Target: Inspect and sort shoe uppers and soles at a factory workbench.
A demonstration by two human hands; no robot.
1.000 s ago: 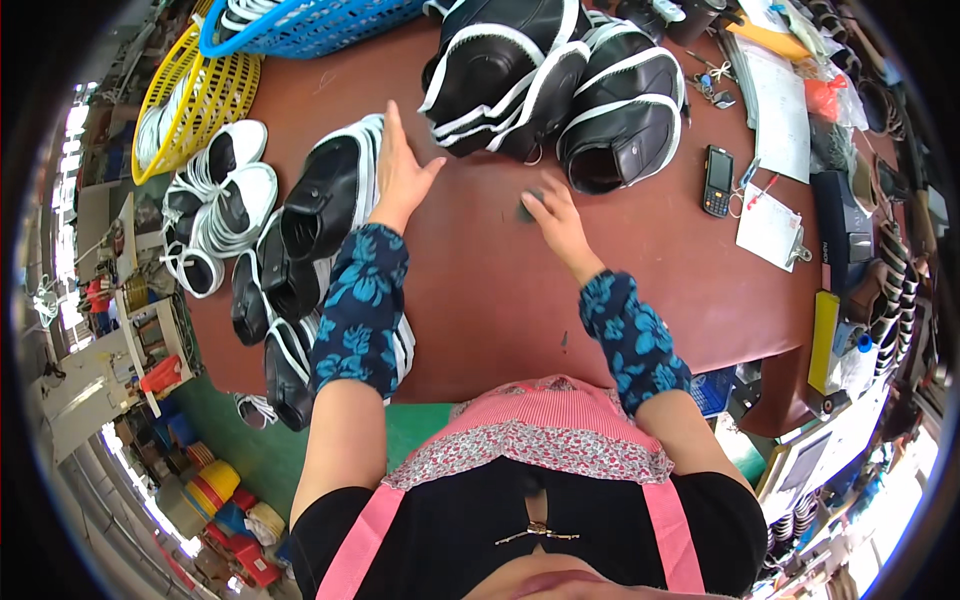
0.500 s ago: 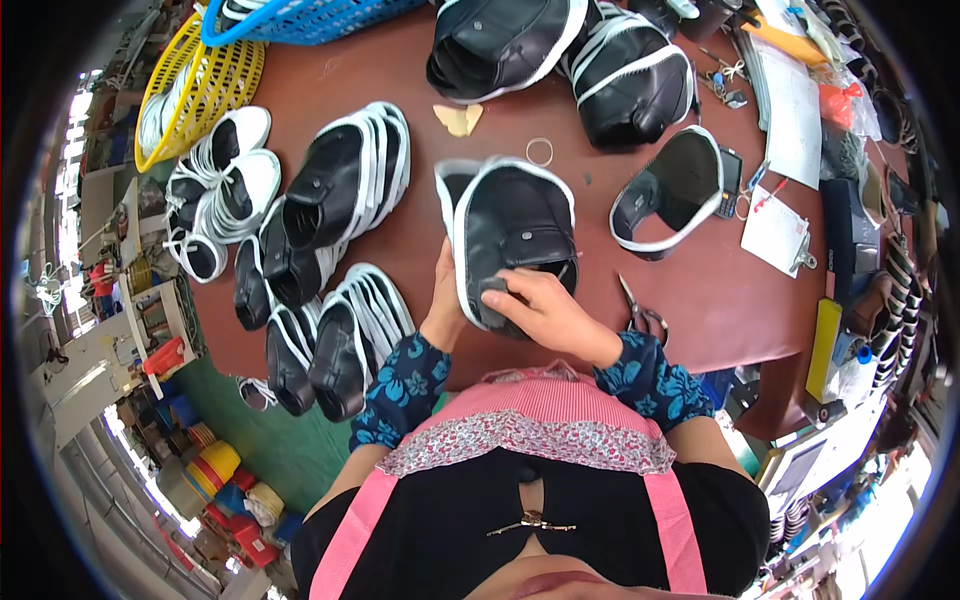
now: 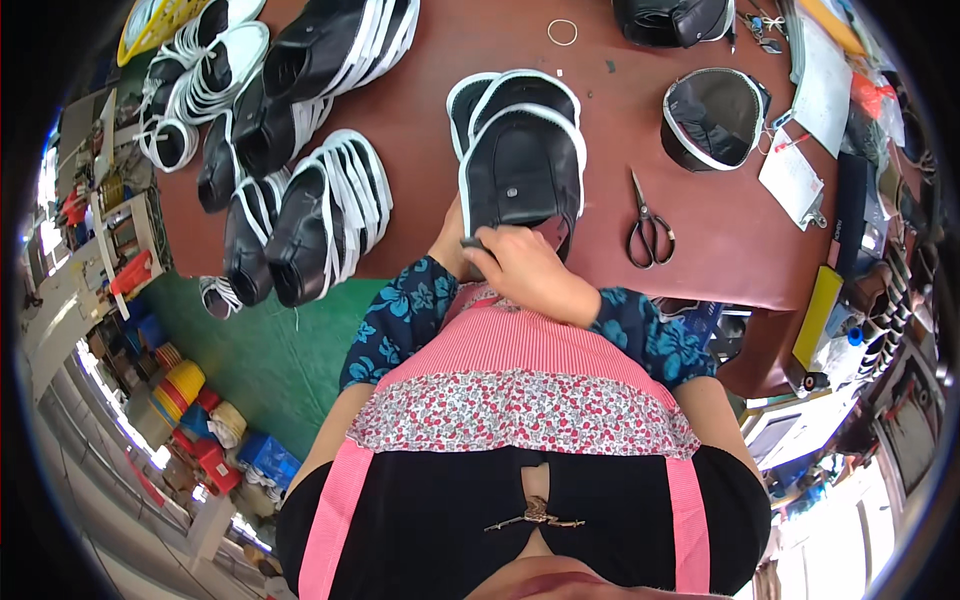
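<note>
A small stack of black shoe uppers (image 3: 520, 165) with white edging stands in front of me at the table's near edge. Behind its left side, my left hand (image 3: 452, 240) is wrapped round the lower edge, its fingers mostly hidden. My right hand (image 3: 530, 268) is closed at the near end of the front upper. A small dark grey piece (image 3: 472, 243) shows at its fingertips, too little of it visible to name. Black-handled scissors (image 3: 648, 230) lie right of the stack. Farther right, one loose black upper (image 3: 712, 120) stands curled on the table.
Nested black uppers (image 3: 335, 215) line the left of the brown table (image 3: 430, 60), beside white-laced ones (image 3: 225, 70) and a yellow basket (image 3: 150, 30). More uppers (image 3: 675, 20) sit at the back. A clipboard (image 3: 795, 185) and a rubber band (image 3: 562, 33) lie rightward.
The view has tilted, so the table's things sit higher in it. The held uppers have spread, showing three edges. My right hand stays at the near end of the front upper.
</note>
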